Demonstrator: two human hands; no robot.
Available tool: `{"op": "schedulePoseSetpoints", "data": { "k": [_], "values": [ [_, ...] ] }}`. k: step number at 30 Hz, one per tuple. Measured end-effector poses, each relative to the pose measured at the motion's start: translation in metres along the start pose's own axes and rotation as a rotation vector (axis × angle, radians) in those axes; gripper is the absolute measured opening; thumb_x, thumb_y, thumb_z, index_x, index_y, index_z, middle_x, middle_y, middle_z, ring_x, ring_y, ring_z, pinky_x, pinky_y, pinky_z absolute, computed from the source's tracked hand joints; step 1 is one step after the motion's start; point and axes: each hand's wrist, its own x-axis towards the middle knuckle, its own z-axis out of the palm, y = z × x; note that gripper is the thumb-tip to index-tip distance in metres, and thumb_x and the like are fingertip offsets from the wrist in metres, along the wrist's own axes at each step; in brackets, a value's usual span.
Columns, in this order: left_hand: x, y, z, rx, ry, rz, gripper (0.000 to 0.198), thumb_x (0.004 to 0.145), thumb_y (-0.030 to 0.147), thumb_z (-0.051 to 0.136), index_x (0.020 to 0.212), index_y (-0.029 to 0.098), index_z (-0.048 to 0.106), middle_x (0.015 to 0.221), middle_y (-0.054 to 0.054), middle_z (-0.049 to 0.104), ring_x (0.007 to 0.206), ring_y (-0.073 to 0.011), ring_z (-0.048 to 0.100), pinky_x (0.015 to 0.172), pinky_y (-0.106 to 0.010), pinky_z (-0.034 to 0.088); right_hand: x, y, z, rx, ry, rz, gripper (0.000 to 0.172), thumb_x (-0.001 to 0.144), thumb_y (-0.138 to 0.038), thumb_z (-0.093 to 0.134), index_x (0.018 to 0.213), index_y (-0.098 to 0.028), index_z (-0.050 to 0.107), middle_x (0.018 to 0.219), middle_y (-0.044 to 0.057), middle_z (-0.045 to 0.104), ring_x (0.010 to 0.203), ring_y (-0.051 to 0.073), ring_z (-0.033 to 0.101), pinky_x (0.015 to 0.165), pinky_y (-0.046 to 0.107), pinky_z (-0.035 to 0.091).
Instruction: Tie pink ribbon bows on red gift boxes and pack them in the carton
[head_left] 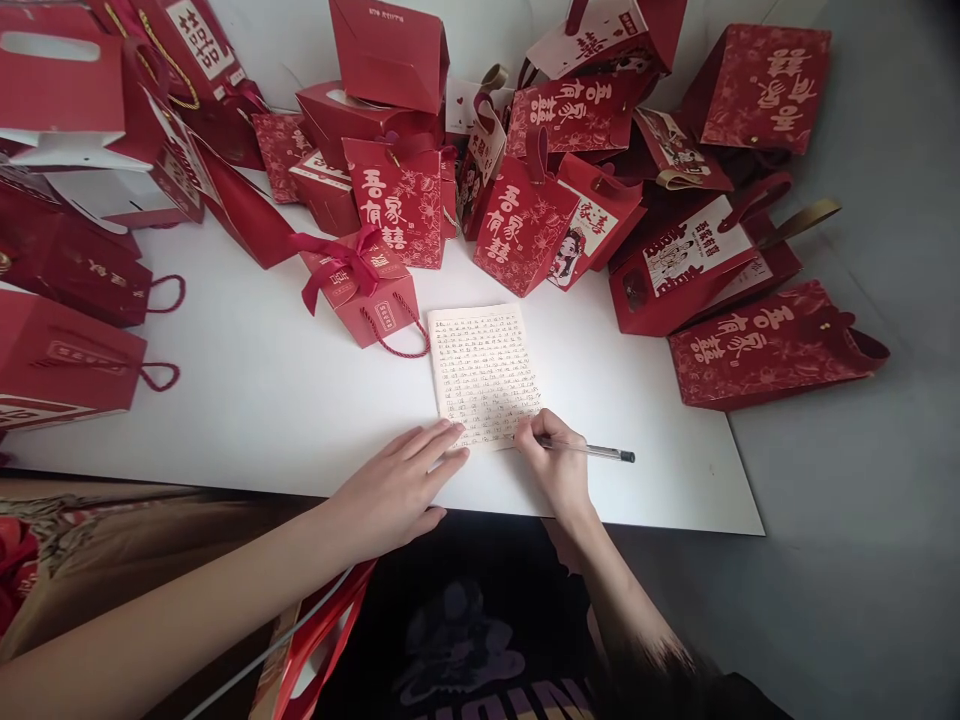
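Observation:
A small sheet of paper [484, 360], covered in rows of handwritten numbers, lies on the white table [592, 380]. My right hand [559, 465] pinches a clear pen with a dark end cap [611, 453], its tip down at the paper's lower right part. My left hand [405, 485] rests with fingers stretched out, fingertips on the paper's lower left corner. Just beyond the paper's left edge sits a small red gift box [367, 290] with a ribbon bow and a cord handle.
Red gift boxes crowd the back and both sides, among them a patterned one [401, 205] behind the paper and one lying at the right edge [757, 345]. A grey cable [277, 640] runs below my left forearm. The table's front edge is close to my body.

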Motion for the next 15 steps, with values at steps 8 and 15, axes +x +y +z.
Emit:
{"op": "schedulePoseSetpoints", "data": {
  "k": [8,15],
  "values": [
    [-0.0002,0.0031,-0.0033,0.042,-0.002,-0.009,0.050,0.076,0.022,0.053,0.125,0.015,0.043,0.142,-0.013,0.036,0.133,-0.0255,0.029,0.105,-0.041,0.030,0.0011,-0.0020,0.0001,-0.009,0.024,0.010,0.031,0.076,-0.025,0.048,0.055,-0.021,0.026,0.050,-0.008,0.028,0.048,0.007,0.026,0.046,0.022,0.023],
    [-0.0002,0.0031,-0.0031,0.045,0.014,-0.005,0.051,0.075,0.021,0.054,0.124,0.014,0.043,0.141,-0.014,0.036,0.132,-0.0257,0.029,0.105,-0.041,0.030,0.0002,-0.0006,0.0009,-0.035,0.020,0.012,0.029,0.075,-0.023,0.047,0.055,-0.021,0.026,0.051,-0.007,0.028,0.049,0.008,0.025,0.046,0.022,0.023]
  ]
}}
